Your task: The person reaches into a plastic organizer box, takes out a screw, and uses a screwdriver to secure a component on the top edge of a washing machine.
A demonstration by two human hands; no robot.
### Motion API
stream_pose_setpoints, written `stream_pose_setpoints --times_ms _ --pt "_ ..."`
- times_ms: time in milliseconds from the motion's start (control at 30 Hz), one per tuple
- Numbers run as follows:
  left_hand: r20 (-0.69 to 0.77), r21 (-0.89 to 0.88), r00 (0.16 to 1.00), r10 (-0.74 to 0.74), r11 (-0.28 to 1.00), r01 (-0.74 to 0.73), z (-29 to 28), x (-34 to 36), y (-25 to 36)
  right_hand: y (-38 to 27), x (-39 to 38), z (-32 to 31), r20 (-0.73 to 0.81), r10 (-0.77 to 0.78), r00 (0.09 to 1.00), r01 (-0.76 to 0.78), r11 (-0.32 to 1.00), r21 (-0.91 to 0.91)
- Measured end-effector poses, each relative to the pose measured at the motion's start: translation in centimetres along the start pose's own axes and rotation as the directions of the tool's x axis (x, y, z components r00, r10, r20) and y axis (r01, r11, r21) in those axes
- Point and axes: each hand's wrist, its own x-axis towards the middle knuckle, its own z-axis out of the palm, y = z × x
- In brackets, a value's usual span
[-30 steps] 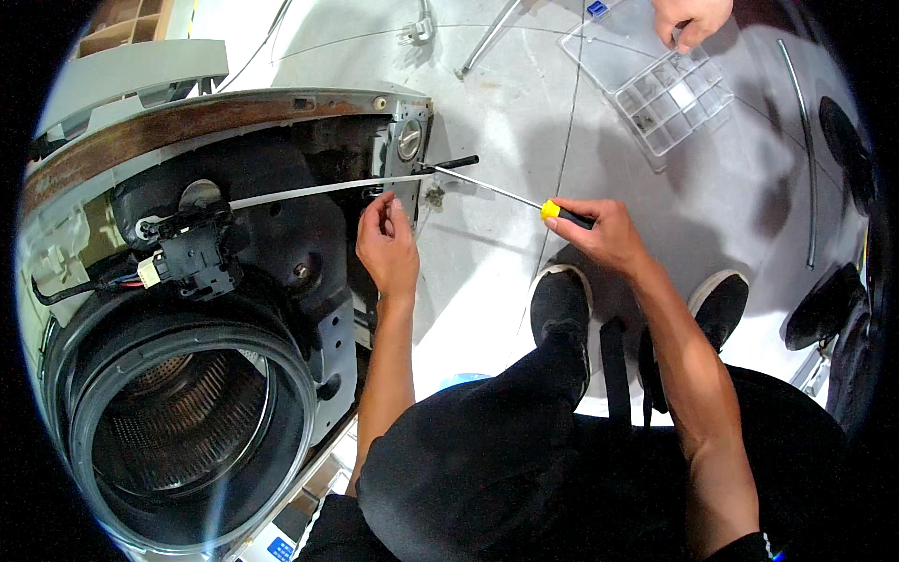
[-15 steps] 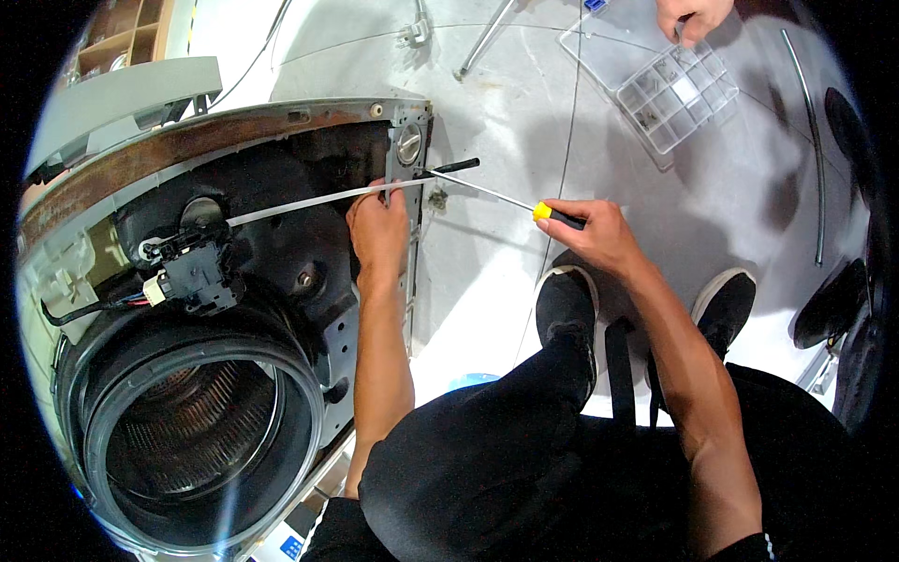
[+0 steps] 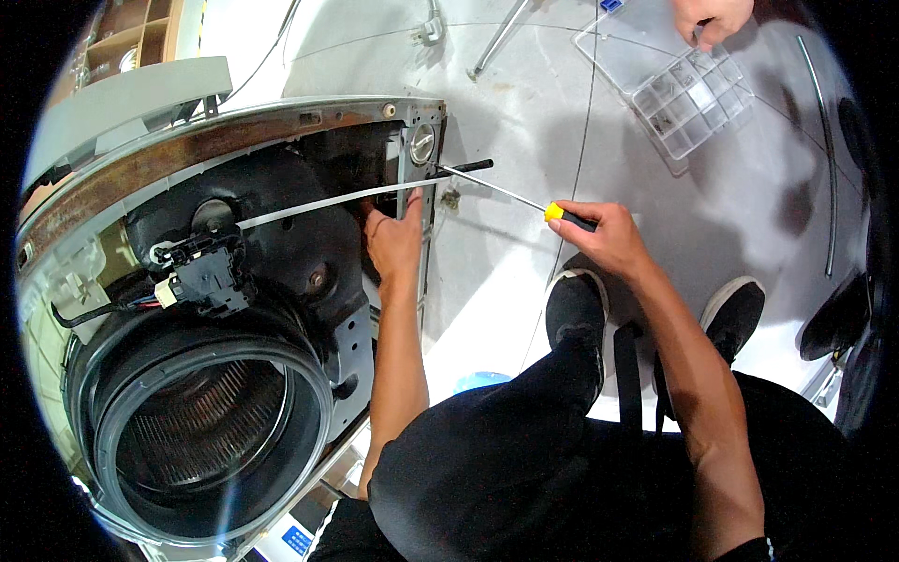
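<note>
My right hand (image 3: 607, 236) is closed round a screwdriver (image 3: 563, 214) with a yellow and black handle. Its long shaft points left, and the tip meets the metal corner post (image 3: 405, 169) of an opened washing machine, just below a round grey cap (image 3: 422, 143). At the inner side of that post is my left hand (image 3: 397, 245), thumb on the metal and fingers curled behind it, partly hidden. Across the opening, a thin pale hose (image 3: 328, 200) with a black end runs past the post from a black part with wires (image 3: 208, 273).
Below lies the rubber-rimmed drum opening (image 3: 323, 403). On the floor, another person's hand (image 3: 712, 19) reaches over a clear compartment box (image 3: 676, 155). A metal rod (image 3: 496, 39), a grey tube (image 3: 824, 159) and a blue round object (image 3: 482, 380) lie around my feet.
The whole view has shifted slightly. My left thumb now rests more plainly on the post, while the screwdriver tip stays at the same spot. The other person's hand remains over the box.
</note>
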Motion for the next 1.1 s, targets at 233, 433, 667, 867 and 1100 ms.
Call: stream_pose_setpoints --times_ms 233,433,667,867,1100 --pt "0.019 -0.017 0.998 0.067 0.998 -0.066 -0.9 0.7 1.6 0.0 0.1 -0.1 0.033 0.029 0.999 -0.03 0.999 0.017" --pt "0.138 -0.156 0.985 0.098 0.985 -0.076 0.6 3.8 1.0 0.3 0.1 0.1 0.046 0.056 0.997 -0.056 0.998 0.001" --pt "0.417 -0.203 0.893 0.17 0.975 -0.09 0.4 5.4 0.2 0.0 0.2 0.3 0.054 0.076 0.996 -0.076 0.997 0.004" --pt "0.333 -0.049 0.939 0.089 0.996 -0.077 2.6 6.9 -2.0 -0.1 0.1 0.5 0.055 0.06 0.997 -0.061 0.998 0.015" --pt "0.447 -0.137 0.891 0.076 0.99 -0.015 1.2 6.2 -0.4 0.1 0.2 0.6 0.062 0.095 0.994 -0.095 0.995 -0.004"
